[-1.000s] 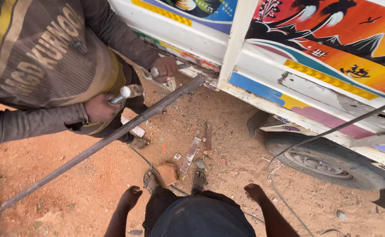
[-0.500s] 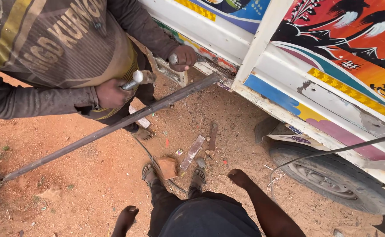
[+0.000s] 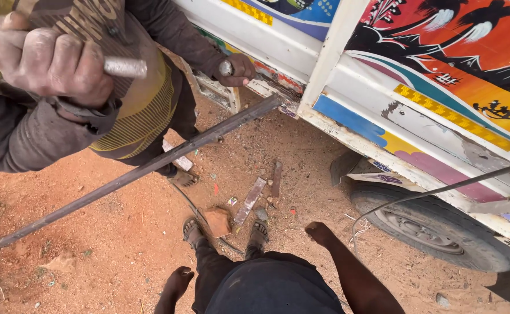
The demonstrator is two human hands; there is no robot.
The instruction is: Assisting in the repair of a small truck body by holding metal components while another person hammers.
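Co-worker's hand (image 3: 51,64) w/ short grey metal rod (image 3: 124,67) is now raised much higher. Own left hand (image 3: 178,283) & right hand (image 3: 320,232) hang empty, loosely curled; reddish brick chunk (image 3: 217,221) lies on the ground betw. them, just ahead.

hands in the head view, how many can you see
4: wearer's left hand and right hand hang empty, low centre; a co-worker's near hand grips a metal handle top left, far hand at the truck.
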